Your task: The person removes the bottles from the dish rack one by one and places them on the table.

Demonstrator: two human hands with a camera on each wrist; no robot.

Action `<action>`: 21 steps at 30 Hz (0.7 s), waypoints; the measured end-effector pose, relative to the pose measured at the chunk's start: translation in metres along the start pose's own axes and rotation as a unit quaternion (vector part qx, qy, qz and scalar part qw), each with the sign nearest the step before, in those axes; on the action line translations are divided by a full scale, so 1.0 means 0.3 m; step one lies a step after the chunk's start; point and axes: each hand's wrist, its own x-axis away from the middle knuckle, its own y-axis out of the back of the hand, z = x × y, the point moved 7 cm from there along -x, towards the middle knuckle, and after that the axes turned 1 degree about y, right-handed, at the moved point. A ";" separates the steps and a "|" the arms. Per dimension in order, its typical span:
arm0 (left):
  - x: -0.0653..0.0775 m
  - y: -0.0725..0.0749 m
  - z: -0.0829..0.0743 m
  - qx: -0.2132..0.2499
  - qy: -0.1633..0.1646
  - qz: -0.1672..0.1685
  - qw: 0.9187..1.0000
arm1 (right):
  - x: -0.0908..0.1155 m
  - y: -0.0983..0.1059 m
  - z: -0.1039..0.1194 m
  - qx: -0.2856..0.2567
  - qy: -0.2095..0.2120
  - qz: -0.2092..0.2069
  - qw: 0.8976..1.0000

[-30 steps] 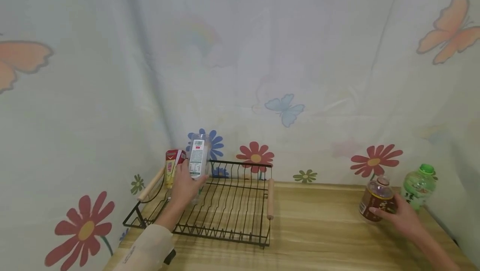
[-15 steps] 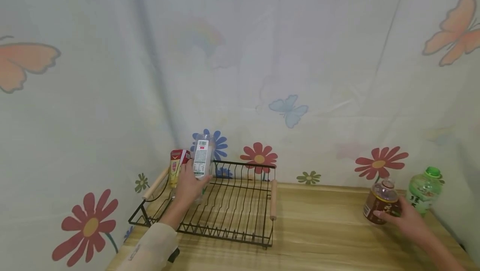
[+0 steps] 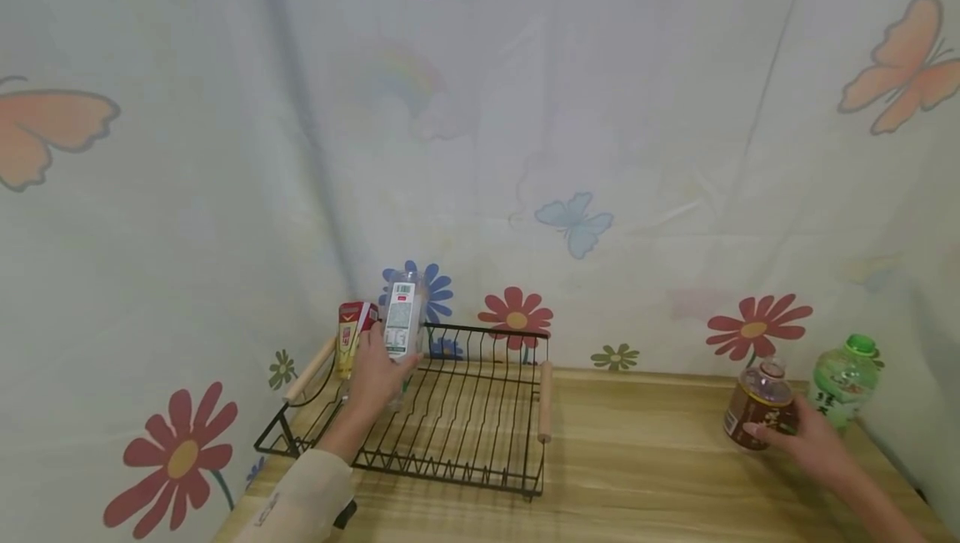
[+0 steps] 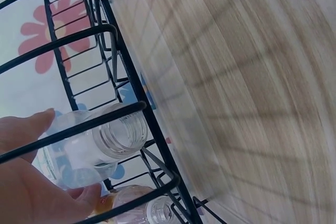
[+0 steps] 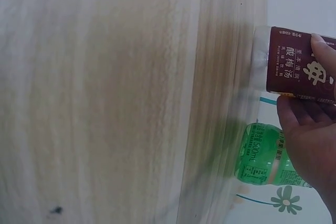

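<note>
Toward the left of the head view, my left hand (image 3: 378, 372) grips a clear plastic bottle (image 3: 402, 318) with a white label. The bottle is upside down; its open neck (image 4: 126, 135) points down at the rack wires in the left wrist view. Beside it, a bottle with a red and yellow label (image 3: 348, 339) stands neck down in the black wire rack (image 3: 480, 430). Over on the right, my right hand (image 3: 813, 439) holds an upright bottle with a brown plum juice label (image 5: 294, 66). I cannot tell whether its base touches the table.
A green bottle (image 3: 843, 376) with a green cap stands behind the right hand at the table's right side. Wooden handles (image 3: 546, 401) flank the rack. The wood-grain table (image 3: 637, 460) meets a flower-printed curtain (image 3: 660, 151) at the back.
</note>
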 end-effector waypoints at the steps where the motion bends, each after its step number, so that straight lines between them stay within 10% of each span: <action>1: 0.000 0.000 -0.001 0.000 -0.001 0.000 1.000 | -0.002 0.001 -0.001 0.001 0.000 0.001 1.000; 21: -0.013 0.003 -0.010 0.021 -0.003 -0.003 1.000 | 0.005 0.005 0.002 -0.004 -0.002 0.005 1.000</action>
